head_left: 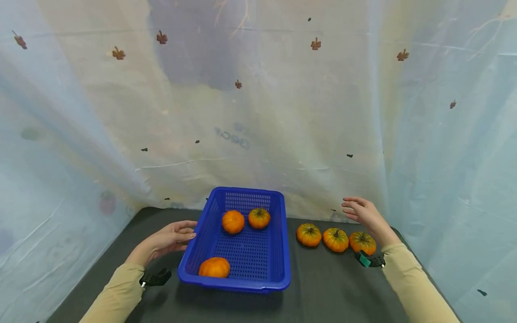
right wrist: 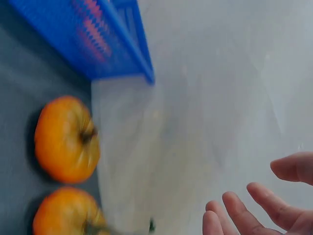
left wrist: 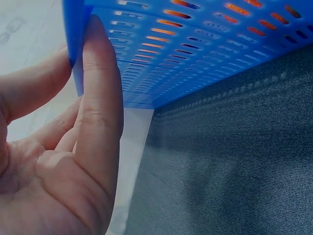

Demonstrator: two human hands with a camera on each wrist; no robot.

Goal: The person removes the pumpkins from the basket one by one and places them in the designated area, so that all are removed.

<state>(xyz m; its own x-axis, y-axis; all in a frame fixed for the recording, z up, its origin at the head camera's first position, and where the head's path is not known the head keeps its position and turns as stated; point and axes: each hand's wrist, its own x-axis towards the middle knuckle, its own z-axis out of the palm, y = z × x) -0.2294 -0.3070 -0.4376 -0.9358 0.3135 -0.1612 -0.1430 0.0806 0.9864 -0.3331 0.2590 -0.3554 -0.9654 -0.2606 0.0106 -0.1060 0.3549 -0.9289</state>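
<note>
A blue plastic basket [head_left: 242, 242] with slotted walls stands in front of me. Inside lie two small orange pumpkins, one plain pumpkin [head_left: 233, 222] and one green-topped pumpkin [head_left: 259, 218], towards the back, plus another pumpkin [head_left: 214, 267] at the near left. My left hand [head_left: 171, 240] holds the basket's left rim; in the left wrist view the rim [left wrist: 74, 44] passes between thumb and fingers. To the right of the basket, three pumpkins form a row: a left one [head_left: 308, 235], a middle one [head_left: 335, 240] and a right one [head_left: 362, 243]. My right hand [head_left: 366, 216], fingers relaxed and holding nothing, hovers above the right end.
A dark grey cloth [head_left: 323, 287] covers the table. Pale translucent curtains [head_left: 258, 112] with printed leaves hang right behind the table and along both sides. Black bands are strapped round both wrists.
</note>
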